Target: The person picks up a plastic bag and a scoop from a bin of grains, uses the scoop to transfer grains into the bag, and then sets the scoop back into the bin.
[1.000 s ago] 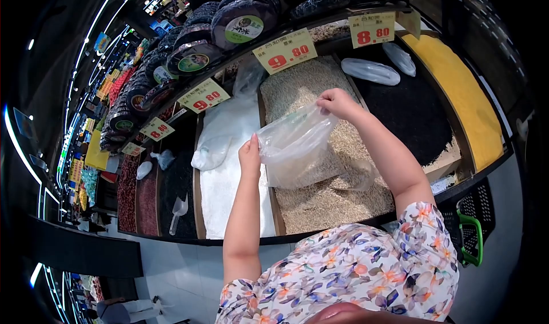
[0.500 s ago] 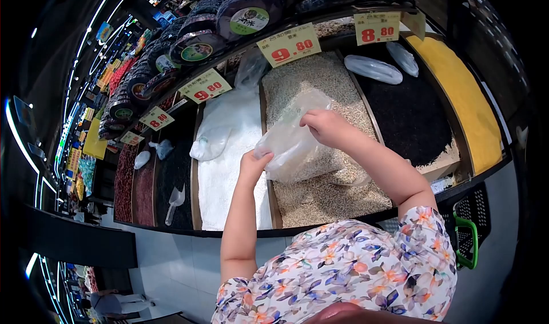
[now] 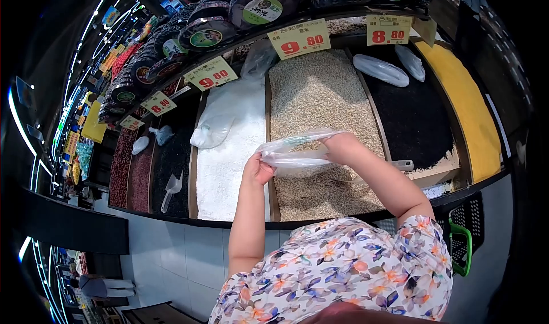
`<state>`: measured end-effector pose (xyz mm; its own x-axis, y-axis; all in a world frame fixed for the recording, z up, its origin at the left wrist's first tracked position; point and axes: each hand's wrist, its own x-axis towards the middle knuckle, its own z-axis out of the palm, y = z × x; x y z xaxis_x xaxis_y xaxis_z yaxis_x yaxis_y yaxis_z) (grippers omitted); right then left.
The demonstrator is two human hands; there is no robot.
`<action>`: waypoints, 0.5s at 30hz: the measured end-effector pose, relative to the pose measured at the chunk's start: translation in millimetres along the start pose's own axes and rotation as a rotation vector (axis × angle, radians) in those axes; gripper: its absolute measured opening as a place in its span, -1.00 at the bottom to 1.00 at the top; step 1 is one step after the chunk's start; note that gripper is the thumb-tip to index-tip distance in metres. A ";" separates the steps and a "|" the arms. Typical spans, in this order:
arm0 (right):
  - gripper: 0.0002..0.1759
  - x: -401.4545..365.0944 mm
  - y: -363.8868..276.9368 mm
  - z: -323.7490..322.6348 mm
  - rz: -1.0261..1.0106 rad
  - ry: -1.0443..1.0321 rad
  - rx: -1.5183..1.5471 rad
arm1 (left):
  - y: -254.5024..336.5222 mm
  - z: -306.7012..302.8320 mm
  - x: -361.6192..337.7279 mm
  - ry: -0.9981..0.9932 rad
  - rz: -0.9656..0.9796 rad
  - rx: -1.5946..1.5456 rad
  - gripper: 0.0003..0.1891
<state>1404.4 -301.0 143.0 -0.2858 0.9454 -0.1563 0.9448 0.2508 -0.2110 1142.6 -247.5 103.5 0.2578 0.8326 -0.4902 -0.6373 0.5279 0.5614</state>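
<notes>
While the hands (image 3: 259, 170) hold a plastic bag (image 3: 297, 161), 1 sign (image 3: 299, 38) reads 9.80.

At the upper centre, a yellow price card (image 3: 300, 39) is showing "9.80" in red, with "薏米" standing among its smaller black Chinese characters. To its right, another yellow card (image 3: 389, 30) is reading "8.80". Left of centre, a tilted card (image 3: 211, 73) is displaying "9.80", and a smaller card (image 3: 158, 102) farther left is giving "8.80". Print on the leftmost card (image 3: 131, 122) is appearing too small to read. Round green labels (image 3: 262, 10) on dark packages (image 3: 240, 1) along the top are bearing stylised Chinese characters, not clearly legible.
</notes>
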 end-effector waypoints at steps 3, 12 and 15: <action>-0.55 -1.9 0.7 3.5 0.048 -0.035 -0.012 | 2.1 -12.8 12.0 -0.039 -0.060 -0.041 -0.73; -0.77 6.7 19.2 35.3 0.007 0.122 0.124 | 7.5 -7.2 -29.8 -0.239 0.060 0.297 -0.61; -0.85 3.6 13.8 27.7 0.059 0.265 0.389 | 9.2 -20.8 -27.9 -0.256 0.039 0.405 -0.56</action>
<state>1412.0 -299.9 112.8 -0.1345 0.9890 0.0622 0.8136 0.1460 -0.5629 1114.4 -269.3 108.4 0.4418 0.8410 -0.3122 -0.3293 0.4758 0.8156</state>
